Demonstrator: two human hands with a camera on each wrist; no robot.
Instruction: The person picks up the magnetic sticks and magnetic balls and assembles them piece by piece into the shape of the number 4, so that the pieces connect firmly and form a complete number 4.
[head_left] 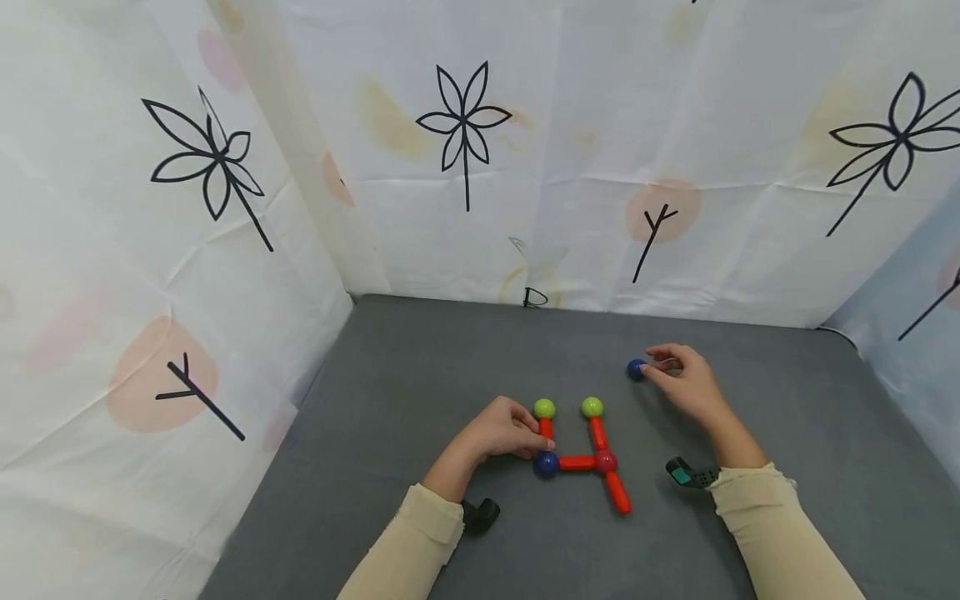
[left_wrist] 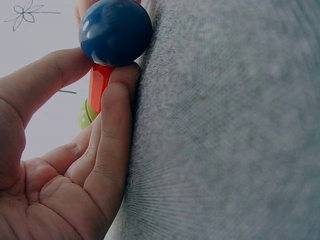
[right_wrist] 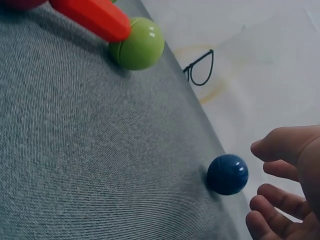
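Observation:
A flat build of red rods and balls lies on the grey cloth. My left hand (head_left: 510, 429) pinches its left red rod (left_wrist: 96, 90) between thumb and fingers, right where the rod meets a dark blue ball (left_wrist: 116, 32). That rod's far end carries a green ball (head_left: 544, 408). A crosswise red rod (head_left: 576, 462) joins the blue ball to a red ball (head_left: 605, 461), from which two more rods extend, one tipped by another green ball (right_wrist: 142, 44). Farther back and right, my right hand (head_left: 686, 383) is beside a loose blue ball (right_wrist: 227, 174), its fingers spread and apart from it.
The grey cloth-covered table (head_left: 420, 350) extends around the build. A white printed curtain (head_left: 570, 225) hangs along its back and sides. Each wrist wears a dark device, the right one (head_left: 690, 475) standing out beside the forearm.

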